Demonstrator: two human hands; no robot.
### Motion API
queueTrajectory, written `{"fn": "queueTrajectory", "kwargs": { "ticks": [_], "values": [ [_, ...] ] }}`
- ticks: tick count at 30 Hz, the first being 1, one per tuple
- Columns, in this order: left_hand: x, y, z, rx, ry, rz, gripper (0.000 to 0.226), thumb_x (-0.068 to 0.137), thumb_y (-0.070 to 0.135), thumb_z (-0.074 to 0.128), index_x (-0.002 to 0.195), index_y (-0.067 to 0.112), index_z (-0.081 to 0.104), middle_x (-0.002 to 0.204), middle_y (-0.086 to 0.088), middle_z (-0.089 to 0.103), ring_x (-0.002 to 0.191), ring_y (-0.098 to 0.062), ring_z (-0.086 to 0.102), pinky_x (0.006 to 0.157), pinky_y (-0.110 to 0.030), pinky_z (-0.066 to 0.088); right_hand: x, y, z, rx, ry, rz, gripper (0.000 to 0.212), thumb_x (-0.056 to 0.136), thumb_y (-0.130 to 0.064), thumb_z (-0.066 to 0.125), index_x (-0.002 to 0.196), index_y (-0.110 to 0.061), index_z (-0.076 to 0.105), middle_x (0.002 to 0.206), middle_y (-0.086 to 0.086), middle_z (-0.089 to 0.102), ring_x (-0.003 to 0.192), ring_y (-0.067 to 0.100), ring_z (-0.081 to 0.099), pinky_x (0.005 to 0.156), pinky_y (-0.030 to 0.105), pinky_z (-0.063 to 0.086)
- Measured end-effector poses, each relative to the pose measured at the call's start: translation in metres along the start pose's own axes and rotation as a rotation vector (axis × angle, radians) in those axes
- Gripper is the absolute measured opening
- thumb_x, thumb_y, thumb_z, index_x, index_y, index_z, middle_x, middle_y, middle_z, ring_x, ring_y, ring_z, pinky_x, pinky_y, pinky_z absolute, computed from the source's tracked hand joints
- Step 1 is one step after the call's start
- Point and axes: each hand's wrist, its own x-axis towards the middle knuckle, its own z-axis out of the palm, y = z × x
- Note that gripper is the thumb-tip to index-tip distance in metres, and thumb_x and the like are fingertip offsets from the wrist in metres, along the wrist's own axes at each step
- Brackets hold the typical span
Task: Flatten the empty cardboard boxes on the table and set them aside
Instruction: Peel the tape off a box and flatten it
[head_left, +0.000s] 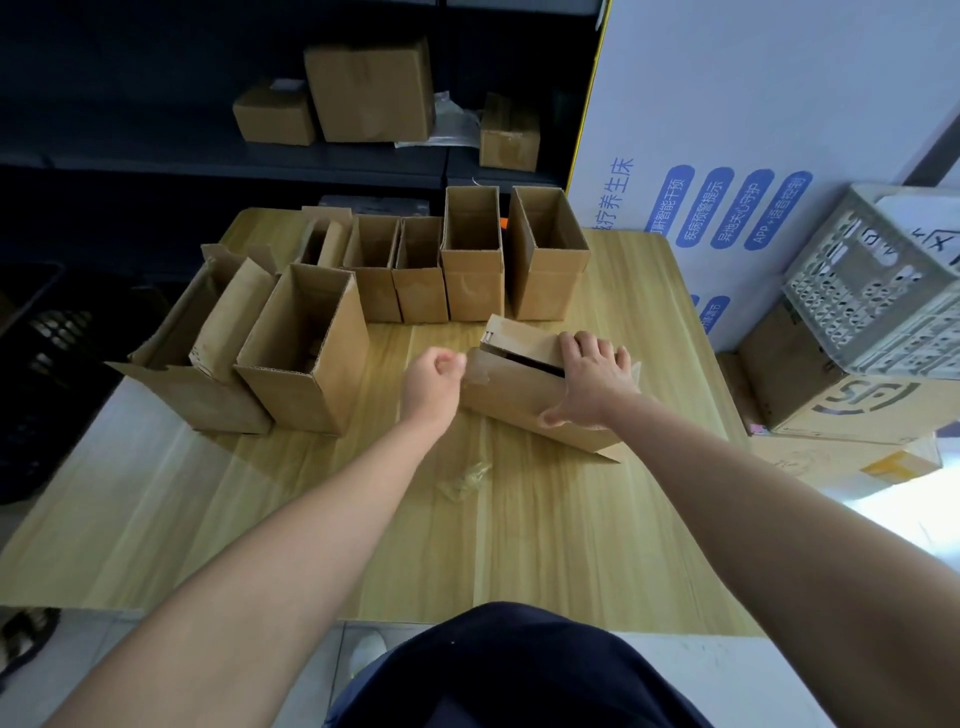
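Note:
A cardboard box lies on its side on the wooden table, right of centre, with its end flaps partly open. My right hand presses flat on top of it, thumb hooked over the near edge. My left hand is curled into a fist just left of the box, pinching the edge of its left flap. Several open empty boxes stand upright behind: a large one at the left, and a row along the table's far edge.
A crumpled strip of clear tape lies on the table near me. Dark shelving with closed boxes stands behind the table. A grey plastic crate sits on stacked cartons at the right. A black crate is at the left.

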Motion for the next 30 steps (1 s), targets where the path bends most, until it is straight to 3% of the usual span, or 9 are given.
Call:
{"fn": "queueTrajectory", "kwargs": {
  "ticks": [4,8,10,14,18,20,23,27,30],
  "values": [
    [0.007,0.027,0.010,0.061,-0.171,-0.021,0.048,0.087,0.038,0.063,0.125,0.011,0.051,0.121,-0.003,0.054,0.095,-0.016,0.060,0.077,-0.024,0.049,0.001,0.007,0.000,0.118,-0.025,0.069,0.087,0.080,-0.065,0.055,0.148,-0.030,0.014,0.151,0.001,0.024,0.140,0.029,0.017,0.112,0.059,0.002],
    [0.009,0.026,0.015,0.108,-0.158,-0.085,0.047,0.087,0.032,0.065,0.126,0.013,0.049,0.125,-0.005,0.054,0.107,-0.024,0.057,0.082,-0.030,0.047,-0.003,0.024,-0.005,0.372,-0.031,0.358,0.087,0.080,-0.065,0.056,0.147,-0.025,0.018,0.152,0.007,0.018,0.134,0.037,0.026,0.107,0.056,0.031],
    [0.010,0.024,0.017,0.017,-0.169,-0.097,0.040,0.086,0.038,0.064,0.118,0.016,0.051,0.119,-0.003,0.057,0.102,-0.023,0.058,0.087,-0.037,0.051,-0.005,0.030,-0.005,0.525,-0.045,0.395,0.090,0.080,-0.060,0.060,0.147,-0.017,0.019,0.150,0.011,0.017,0.126,0.035,0.040,0.097,0.044,0.044],
    [0.014,0.032,0.020,-0.188,-0.183,-0.208,0.033,0.083,0.047,0.064,0.088,0.017,0.050,0.095,-0.002,0.063,0.090,-0.020,0.063,0.079,-0.044,0.056,-0.005,0.031,-0.008,0.626,0.010,0.422,0.090,0.082,-0.059,0.059,0.148,-0.012,0.019,0.151,0.011,0.015,0.116,0.031,0.050,0.081,0.034,0.046],
    [0.021,0.036,0.019,-0.193,-0.236,-0.290,0.020,0.083,0.029,0.067,0.079,0.016,0.053,0.092,-0.003,0.059,0.079,-0.014,0.059,0.074,-0.036,0.054,-0.001,0.034,-0.012,0.649,-0.020,0.423,0.091,0.079,-0.050,0.068,0.147,-0.012,0.021,0.149,0.011,0.020,0.119,0.030,0.047,0.088,0.035,0.045],
    [0.024,0.037,0.018,-0.191,-0.291,-0.326,0.014,0.083,0.012,0.065,0.094,0.015,0.056,0.100,-0.005,0.058,0.083,-0.016,0.057,0.075,-0.035,0.052,0.000,0.034,-0.012,0.623,-0.042,0.432,0.092,0.076,-0.046,0.073,0.146,-0.011,0.023,0.146,0.011,0.024,0.109,0.026,0.050,0.083,0.033,0.045],
    [0.025,0.040,0.017,-0.189,-0.396,-0.318,0.062,0.080,-0.003,0.065,0.125,0.033,0.042,0.111,-0.001,0.049,0.098,-0.021,0.053,0.081,-0.040,0.050,0.002,0.028,-0.008,0.549,-0.008,0.472,0.090,0.069,-0.049,0.078,0.137,-0.010,0.033,0.139,0.011,0.029,0.089,0.022,0.049,0.070,0.030,0.045],
    [0.027,0.039,0.013,-0.181,-0.425,-0.270,0.081,0.074,-0.002,0.073,0.135,0.037,0.037,0.114,0.002,0.047,0.100,-0.020,0.051,0.068,-0.033,0.049,0.003,0.025,-0.001,0.565,0.053,0.512,0.081,0.064,-0.036,0.085,0.125,-0.010,0.038,0.132,0.011,0.027,0.093,0.028,0.053,0.079,0.036,0.053],
    [0.029,0.034,0.011,-0.210,-0.375,-0.292,0.075,0.069,0.004,0.080,0.130,0.028,0.043,0.115,-0.001,0.052,0.095,-0.019,0.054,0.058,-0.026,0.045,0.003,0.028,0.001,0.582,0.079,0.542,0.065,0.069,-0.019,0.082,0.117,-0.009,0.039,0.127,0.011,0.030,0.083,0.029,0.054,0.070,0.035,0.054]
  ]
}}
